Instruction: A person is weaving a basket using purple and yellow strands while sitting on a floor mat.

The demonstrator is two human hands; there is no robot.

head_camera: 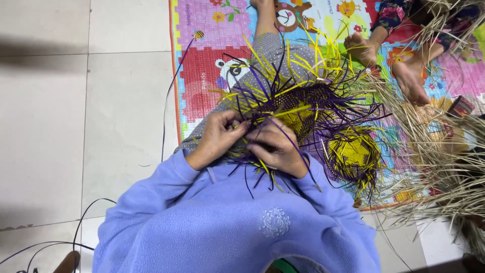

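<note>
Both the left hand (218,135) and right hand (275,146) pinch strands at the near edge of the purple-and-yellow woven piece (303,108); slackened tension risks loosening the weave.

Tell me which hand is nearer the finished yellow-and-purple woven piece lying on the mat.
Right. The right hand works just beside the finished woven piece; the left hand is farther off, on the far side of the right one.
</note>
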